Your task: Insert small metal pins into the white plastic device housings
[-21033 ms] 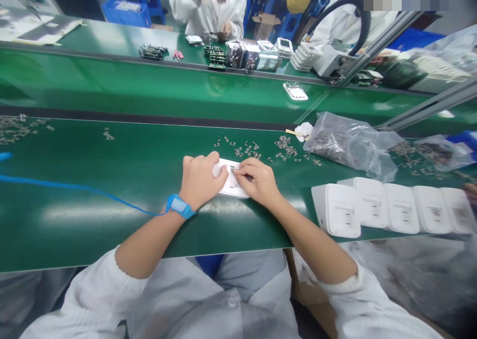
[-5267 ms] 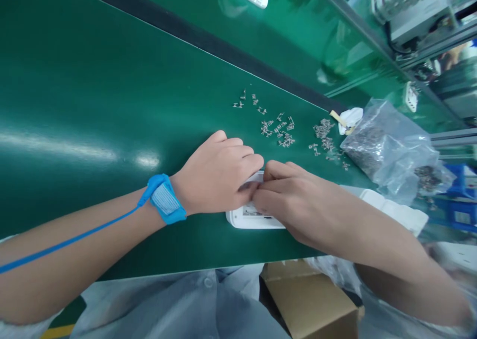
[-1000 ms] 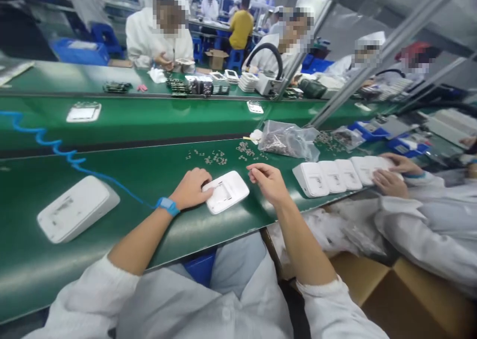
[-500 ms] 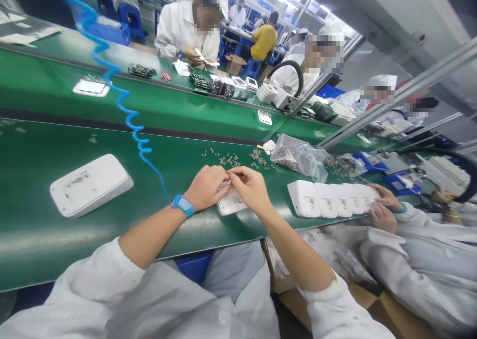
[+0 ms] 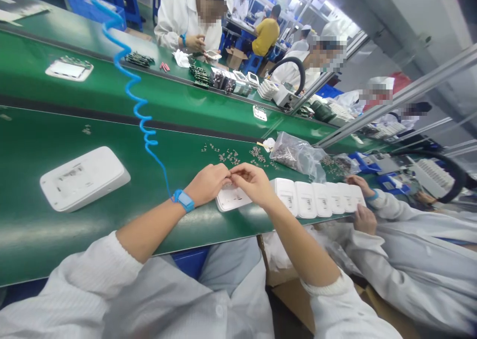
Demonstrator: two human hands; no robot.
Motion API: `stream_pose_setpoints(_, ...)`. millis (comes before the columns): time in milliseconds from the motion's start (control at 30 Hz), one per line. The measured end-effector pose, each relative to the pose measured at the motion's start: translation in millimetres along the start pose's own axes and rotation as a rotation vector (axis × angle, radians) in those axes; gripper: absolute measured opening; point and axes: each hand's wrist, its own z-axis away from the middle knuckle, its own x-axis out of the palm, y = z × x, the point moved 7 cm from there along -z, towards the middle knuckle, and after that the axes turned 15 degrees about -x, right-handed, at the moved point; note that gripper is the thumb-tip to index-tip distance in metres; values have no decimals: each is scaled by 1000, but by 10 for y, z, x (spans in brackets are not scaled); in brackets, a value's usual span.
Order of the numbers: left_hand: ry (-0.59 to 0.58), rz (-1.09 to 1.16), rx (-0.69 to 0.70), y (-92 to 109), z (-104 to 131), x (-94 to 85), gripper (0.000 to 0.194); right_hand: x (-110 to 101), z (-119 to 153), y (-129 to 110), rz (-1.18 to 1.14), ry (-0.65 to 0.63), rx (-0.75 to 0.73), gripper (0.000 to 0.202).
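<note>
Ideally, brace the white casing (image 5: 231,201) steady on the table (image 5: 208,224) — left hand (image 5: 208,184) and right hand (image 5: 255,182) curled narrow, any held part hidden.

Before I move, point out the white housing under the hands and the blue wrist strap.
White housing (image 5: 231,201): head view, exposed top face.
Blue wrist strap (image 5: 185,200): head view, pale central patch.

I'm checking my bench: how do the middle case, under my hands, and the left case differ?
The middle case is partly covered by your left hand and right hand; the left case is fully visible, untouched. The middle case lies close to the row of cases; the left case lies well apart. Both are white.
</note>
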Motion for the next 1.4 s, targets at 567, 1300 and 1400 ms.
stream_pose_setpoints(567, -52, -132, -188, -131, -26, 27, 9, 170, 37, -86, 767, -512, -623, 11)
stream_pose_setpoints(1300, -94, -7, -189, -192, -64, 88, 8, 167, -38, 53, 591, -539, -417, 10)
stream_pose_setpoints(1400, -94, 1, -199, -199, -70, 82, 7, 184, -22, 56, 629, -558, -429, 11)
